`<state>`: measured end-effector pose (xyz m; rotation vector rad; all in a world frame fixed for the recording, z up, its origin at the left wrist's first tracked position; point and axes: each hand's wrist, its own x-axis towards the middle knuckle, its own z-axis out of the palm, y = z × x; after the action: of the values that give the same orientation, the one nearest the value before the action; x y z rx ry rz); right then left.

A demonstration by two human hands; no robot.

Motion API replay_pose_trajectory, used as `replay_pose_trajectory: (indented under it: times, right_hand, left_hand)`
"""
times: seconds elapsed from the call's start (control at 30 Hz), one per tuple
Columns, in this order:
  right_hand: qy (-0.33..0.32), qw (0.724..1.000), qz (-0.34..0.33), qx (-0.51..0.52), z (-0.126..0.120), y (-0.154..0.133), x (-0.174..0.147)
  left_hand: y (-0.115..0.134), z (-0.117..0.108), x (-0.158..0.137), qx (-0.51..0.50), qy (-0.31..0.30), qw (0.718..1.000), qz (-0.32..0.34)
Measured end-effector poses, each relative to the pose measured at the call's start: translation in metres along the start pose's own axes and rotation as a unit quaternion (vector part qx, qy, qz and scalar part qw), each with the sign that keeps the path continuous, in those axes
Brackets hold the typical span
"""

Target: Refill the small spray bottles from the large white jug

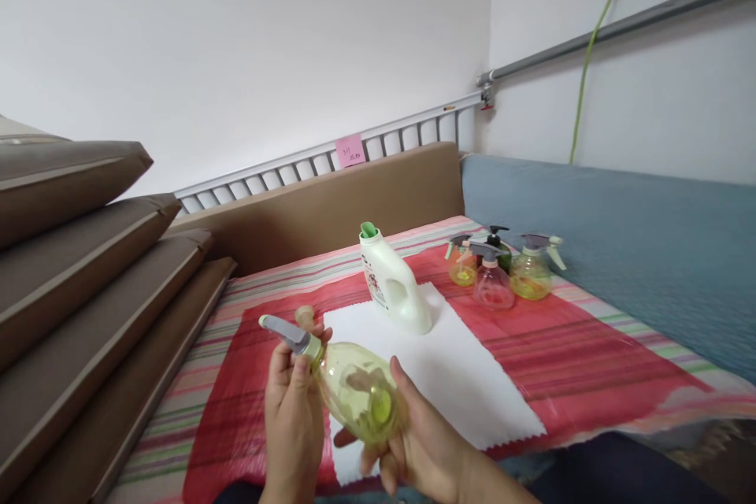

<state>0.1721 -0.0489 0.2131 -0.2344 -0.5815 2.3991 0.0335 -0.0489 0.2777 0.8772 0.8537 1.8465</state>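
A see-through yellow spray bottle (348, 382) with a grey and pale green spray head lies tilted between my hands. My left hand (295, 402) grips it at the neck, just below the spray head. Around its base my right hand (419, 441) is wrapped, fingers partly hidden underneath. Some yellow-green shows inside near the base. Beyond it a pale green jug with a handle (393, 283) stands on a white sheet (466, 378), a green piece in its mouth. A small beige cap-like object (305, 316) sits just behind my left hand.
Several bottles with spray or pump heads, among them a pink spray bottle (494, 287) and a yellow one (530, 276), stand at the right on a red sheet (596, 346). Stacked brown cushions (76, 283) rise at the left. A blue padded side (620, 236) borders the right.
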Motion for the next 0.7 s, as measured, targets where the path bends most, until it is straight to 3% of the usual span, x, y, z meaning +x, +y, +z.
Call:
replay_pose_trajectory:
  times: [0.1,0.23,0.4,0.57,0.7]
  right_hand:
    - [0.02,0.999,0.038,-0.024,0.002,0.0,0.0]
    - [0.048,0.998,-0.041,-0.024,0.01,-0.004,-0.003]
    - [-0.006,0.989,-0.138,-0.056,0.012,-0.008,-0.011]
    - [-0.063,0.988,-0.101,-0.103,0.004,-0.01,-0.016]
    - [-0.032,0.981,-0.14,-0.131,0.003,-0.006,-0.012]
  left_hand:
    - [0.002,0.001,-0.005,0.009,0.009,1.0,0.015]
    - [0.001,0.002,-0.01,0.009,0.014,1.0,0.026]
    - [-0.005,0.007,-0.012,-0.003,0.006,0.999,0.037]
    - [-0.001,0.01,-0.015,0.006,0.021,0.998,0.057]
    - [0.0,0.004,-0.014,0.013,0.032,0.998,0.051]
